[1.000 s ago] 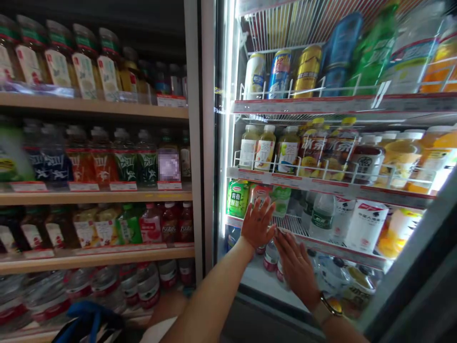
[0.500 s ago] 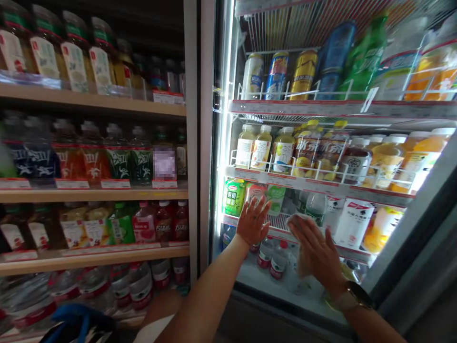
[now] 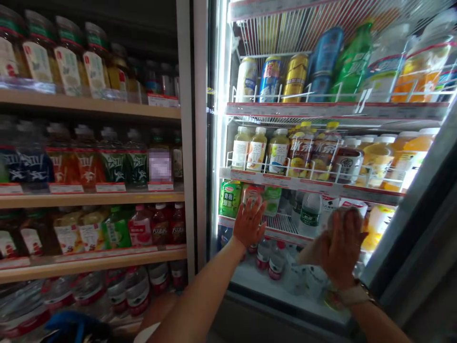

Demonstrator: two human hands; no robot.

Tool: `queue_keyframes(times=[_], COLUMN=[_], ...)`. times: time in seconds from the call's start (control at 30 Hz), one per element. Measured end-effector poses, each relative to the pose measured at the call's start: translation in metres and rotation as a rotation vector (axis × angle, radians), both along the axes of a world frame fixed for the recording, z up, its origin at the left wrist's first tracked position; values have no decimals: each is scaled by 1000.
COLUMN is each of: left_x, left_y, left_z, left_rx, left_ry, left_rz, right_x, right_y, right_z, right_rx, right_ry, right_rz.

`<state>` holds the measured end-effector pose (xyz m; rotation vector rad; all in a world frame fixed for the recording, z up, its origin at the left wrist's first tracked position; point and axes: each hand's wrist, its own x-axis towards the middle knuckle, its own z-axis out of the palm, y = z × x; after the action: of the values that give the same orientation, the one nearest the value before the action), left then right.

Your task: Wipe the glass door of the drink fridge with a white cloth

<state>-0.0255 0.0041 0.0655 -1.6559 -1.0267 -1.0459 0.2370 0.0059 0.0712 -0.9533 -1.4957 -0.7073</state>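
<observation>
Pale cloth (image 3: 311, 251) under the right hand (image 3: 344, 247), at the right part of the cooler's glass door (image 3: 248, 281).
Half a second ago it was nearer the middle; now it has shifted right, in front of a white carton (image 3: 355, 205). The right hand holds it with fingers extended; the left hand (image 3: 249, 223) stays bare, fingers spread, near the green carton (image 3: 229, 199).

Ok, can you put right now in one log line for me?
left hand: fingers spread, palm toward glass door | right hand: holding pale cloth, blurred | behind glass: cans, bottles
</observation>
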Motion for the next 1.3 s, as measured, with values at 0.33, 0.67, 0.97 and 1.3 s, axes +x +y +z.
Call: queue_keyframes(times=[0.33,0.67,0.97,1.3], left_x=[1,-1,-3,-1], left_y=[-2,0,2,1], left_z=[0,-2,-3,0], left_rx=[-7,-16,-34,19], left_ry=[5,13,10,8], left_rz=[31,40,30,23], right_x=[-63,-74,5,74], right_y=[-15,-18,-9,10], right_z=[-67,-92,-11,9], right_rx=[-78,-44,-104,-14], right_ry=[-344,-662,-437,133], right_rz=[44,158,17,-123])
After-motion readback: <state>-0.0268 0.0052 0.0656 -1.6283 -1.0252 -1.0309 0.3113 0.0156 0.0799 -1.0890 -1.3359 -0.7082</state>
